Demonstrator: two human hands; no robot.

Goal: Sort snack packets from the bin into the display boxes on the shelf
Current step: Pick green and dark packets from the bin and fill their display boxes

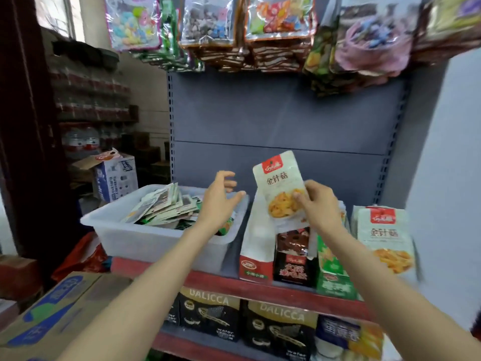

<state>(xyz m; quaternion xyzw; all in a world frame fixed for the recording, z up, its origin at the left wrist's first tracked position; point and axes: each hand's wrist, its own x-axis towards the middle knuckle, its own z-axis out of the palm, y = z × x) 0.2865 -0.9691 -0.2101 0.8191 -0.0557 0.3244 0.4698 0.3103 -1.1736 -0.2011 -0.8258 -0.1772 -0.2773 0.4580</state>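
Observation:
A white plastic bin (156, 238) stands on the shelf at the left, filled with several snack packets (166, 204). My right hand (318, 204) pinches a white packet (279, 183) with a red logo and a yellow food picture, held upright above the display boxes. My left hand (221, 199) hovers over the bin's right end with fingers spread and nothing in it. Display boxes line the shelf to the right of the bin: a white and red one (256, 254), a black one (295, 259), a green one (334, 274) and a white one (385, 238) matching the held packet.
The shelf has a red front edge (234, 287) and a grey back panel (286, 113). Bags of sweets (260, 29) hang overhead. Black boxes (210, 313) fill the lower shelf. A cardboard carton (57, 308) sits at the lower left, with stacked bottles behind.

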